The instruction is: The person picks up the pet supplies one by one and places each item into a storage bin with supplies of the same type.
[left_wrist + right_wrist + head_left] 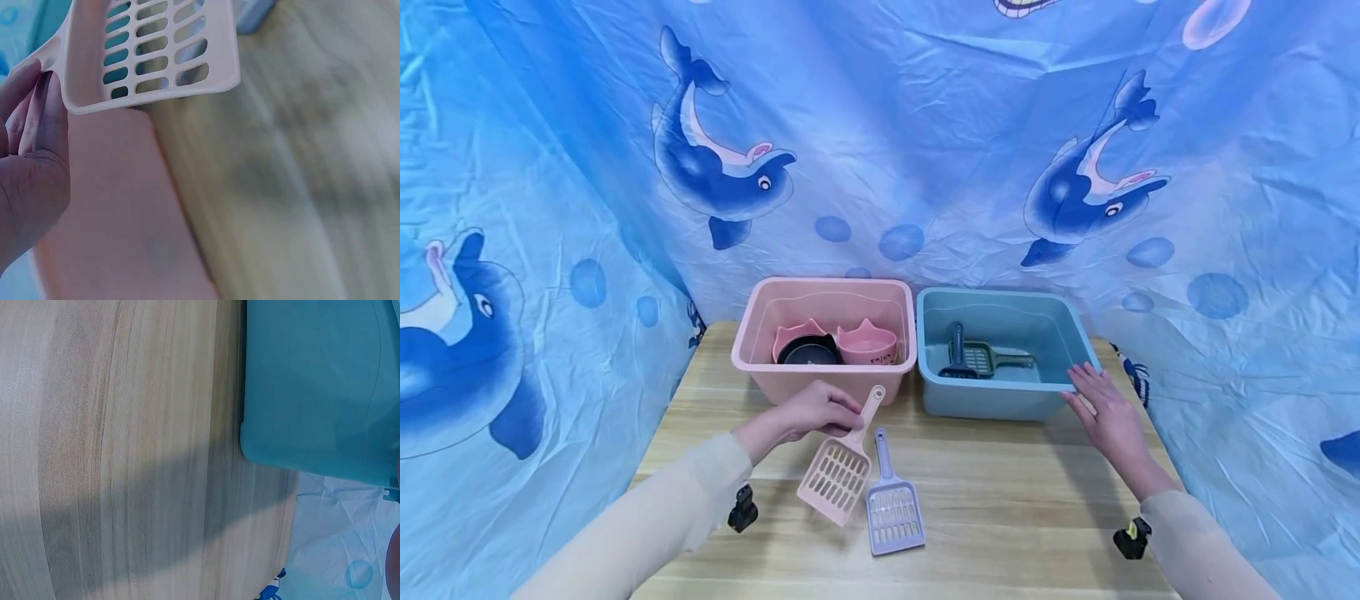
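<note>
My left hand (816, 410) pinches a pale pink litter scoop (853, 437) by its handle, slotted end down, above the wooden table in front of the pink bin (775, 382). In the left wrist view, thumb and fingers meet at the handle's base beside the scoop's slotted pan (87, 62). A lilac litter scoop (884, 458) lies on the table just right of it. My right hand (1111, 417) rests with extended fingers on the right front rim of the blue bin (985, 402). Inside that bin are a navy scoop (957, 343) and a dark green scoop (1017, 361).
The pink bin holds a pink cat-eared bowl (867, 338), a black bowl (808, 353) and another pink bowl (797, 328). Both bins stand side by side at the back of the table (1000, 517). A blue dolphin-print cloth (880, 150) hangs behind and at the sides.
</note>
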Demonstrator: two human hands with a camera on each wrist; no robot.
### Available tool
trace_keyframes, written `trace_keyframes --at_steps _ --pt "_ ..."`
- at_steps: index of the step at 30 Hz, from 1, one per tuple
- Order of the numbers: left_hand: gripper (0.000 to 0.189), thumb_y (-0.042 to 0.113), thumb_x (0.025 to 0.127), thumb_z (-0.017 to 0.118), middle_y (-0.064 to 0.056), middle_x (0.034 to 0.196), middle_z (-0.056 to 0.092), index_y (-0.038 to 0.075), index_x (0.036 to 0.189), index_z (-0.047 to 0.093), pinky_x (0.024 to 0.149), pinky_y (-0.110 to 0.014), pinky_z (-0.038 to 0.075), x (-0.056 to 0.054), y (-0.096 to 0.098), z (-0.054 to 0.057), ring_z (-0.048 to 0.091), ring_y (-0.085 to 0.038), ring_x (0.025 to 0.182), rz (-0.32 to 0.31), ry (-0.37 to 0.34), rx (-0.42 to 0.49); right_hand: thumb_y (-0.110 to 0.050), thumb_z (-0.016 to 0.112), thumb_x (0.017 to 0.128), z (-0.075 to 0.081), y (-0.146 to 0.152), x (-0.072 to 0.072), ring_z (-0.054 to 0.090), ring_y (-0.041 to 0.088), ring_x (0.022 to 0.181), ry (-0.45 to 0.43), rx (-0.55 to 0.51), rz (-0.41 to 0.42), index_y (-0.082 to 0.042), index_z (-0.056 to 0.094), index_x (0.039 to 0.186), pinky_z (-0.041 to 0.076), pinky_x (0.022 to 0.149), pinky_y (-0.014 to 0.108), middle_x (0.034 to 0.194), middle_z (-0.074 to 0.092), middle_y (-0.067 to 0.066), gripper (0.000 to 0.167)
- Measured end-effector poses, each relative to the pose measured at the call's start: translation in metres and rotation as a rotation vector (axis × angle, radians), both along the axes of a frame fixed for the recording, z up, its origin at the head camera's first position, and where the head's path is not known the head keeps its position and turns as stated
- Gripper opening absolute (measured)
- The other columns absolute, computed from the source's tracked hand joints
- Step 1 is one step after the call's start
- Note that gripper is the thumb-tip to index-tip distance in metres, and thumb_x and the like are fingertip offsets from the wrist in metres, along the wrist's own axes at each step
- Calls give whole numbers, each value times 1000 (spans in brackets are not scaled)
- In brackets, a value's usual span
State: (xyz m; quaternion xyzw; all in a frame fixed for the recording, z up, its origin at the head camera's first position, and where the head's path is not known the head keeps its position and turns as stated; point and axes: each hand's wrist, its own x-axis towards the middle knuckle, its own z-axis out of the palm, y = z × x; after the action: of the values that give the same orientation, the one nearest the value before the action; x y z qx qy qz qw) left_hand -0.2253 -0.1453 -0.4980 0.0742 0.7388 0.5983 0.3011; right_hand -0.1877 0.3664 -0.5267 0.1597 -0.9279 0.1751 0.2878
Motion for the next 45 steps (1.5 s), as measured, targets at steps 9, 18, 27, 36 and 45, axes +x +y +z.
trace_keyframes --at_steps 9,18,27,36,45 --pt "34 6 90 85 -17 114 78 -6 120 77 83 -31 67 -32 46 59 77 -15 87 -2 160 -42 -2 87 83 -1 0 2 63 51 129 5 -1 2 4 70 136 31 130 46 137 68 27 55" --pt "37 15 95 84 -14 116 79 4 129 75 86 -29 66 -80 114 100 79 -23 101 120 138 15 -4 87 84 -3 -1 1 62 50 131 -18 14 -14 3 70 136 39 122 60 138 68 26 55" --pt "24 11 96 82 -15 111 80 3 118 80 84 -32 67 -102 174 97 79 -27 102 413 147 185 -5 86 87 -4 1 0 62 49 131 -14 13 -16 2 70 137 37 125 54 138 68 25 53" --pt "18 5 94 82 -14 105 80 2 112 82 81 -31 68 -112 222 74 80 -26 97 662 161 275 -2 87 84 -5 2 0 62 48 132 -5 12 -10 2 70 137 35 128 50 137 69 24 56" --pt "12 9 96 82 -5 93 80 10 107 85 74 -31 67 -108 249 53 77 -15 82 692 83 160 -5 87 85 -4 2 -2 63 47 132 -16 24 -24 1 70 137 34 128 49 138 68 24 54"
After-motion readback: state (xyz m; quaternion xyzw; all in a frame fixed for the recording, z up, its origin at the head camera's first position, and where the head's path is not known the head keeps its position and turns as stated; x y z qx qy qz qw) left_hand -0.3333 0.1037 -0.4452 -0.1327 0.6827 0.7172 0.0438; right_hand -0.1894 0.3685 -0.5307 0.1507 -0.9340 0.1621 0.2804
